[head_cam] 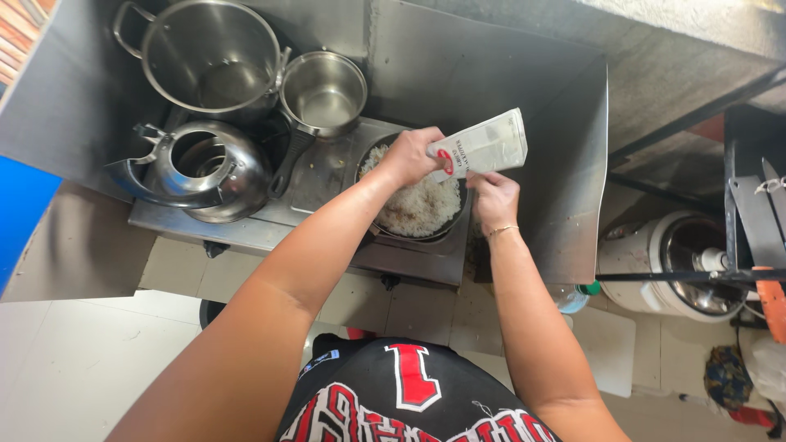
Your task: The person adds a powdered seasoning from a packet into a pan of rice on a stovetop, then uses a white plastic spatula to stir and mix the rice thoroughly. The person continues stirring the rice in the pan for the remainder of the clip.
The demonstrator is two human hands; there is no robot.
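A white rectangular packet (pixel 483 147) with a small red oval mark and dark print near its left end is held tilted over the right side of a dark pan (pixel 413 200) heaped with white rice (pixel 422 205). The left hand (pixel 407 155) is closed around the packet's left end from above. The right hand (pixel 494 199) sits just under the packet's near edge, fingers curled up against it; how firmly it grips cannot be told. A thin gold bracelet (pixel 501 231) circles the right wrist.

The pan sits on the right burner of a steel tabletop stove (pixel 327 176). To the left on the stove lies a steel kettle (pixel 196 168) with its lid off. Behind it stand a large steel pot (pixel 209 53) and a smaller steel saucepan (pixel 323 90), both against a grey metal splash guard (pixel 491 74) that wraps the far and right sides.

Below, the floor is pale tile (pixel 98 352). At the far right, a white rice cooker (pixel 679 266) with a shiny inner bowl stands on the floor beside a dark metal rack (pixel 749 213).
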